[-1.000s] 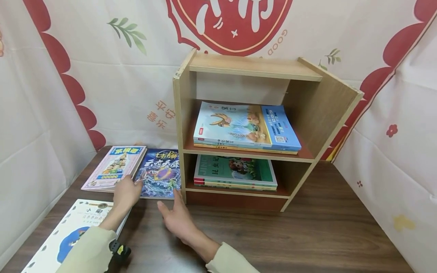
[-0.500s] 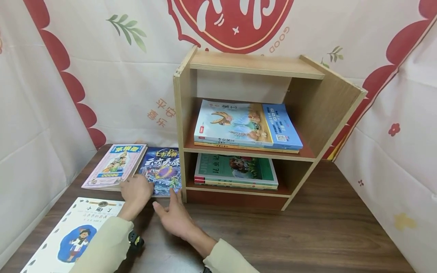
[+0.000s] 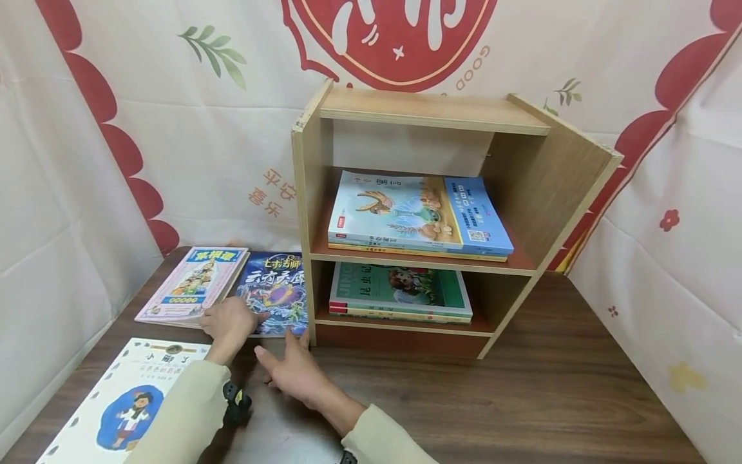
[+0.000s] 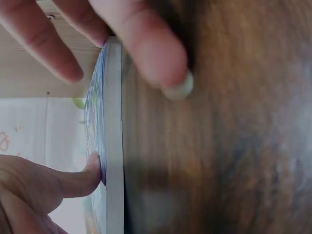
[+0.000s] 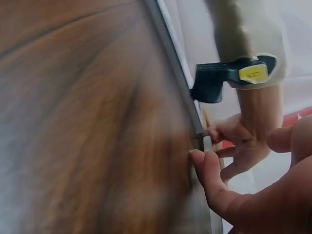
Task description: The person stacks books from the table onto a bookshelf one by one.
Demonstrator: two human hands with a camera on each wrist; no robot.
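A blue-covered book lies flat against the shelf's left side. My left hand is bent at its front left corner. Its thumb presses the cover in the left wrist view, while the other fingers curl at the side, their tips hidden. My right hand points forward, thumb apart from the fingers, with its fingertips at the book's front right corner beside the shelf. In the right wrist view, fingers of the right hand reach along the book's edge. A pink-covered book lies just left of the left hand.
A small wooden bookshelf holds a stack of blue-topped books on its upper shelf and green-topped books below. A white book lies at the front left of the dark wooden table. Printed cloth hangs around.
My left hand has moved right from the pink book's edge, its thumb coming onto the blue book's cover. My right hand has shifted slightly left. The books stay in place.
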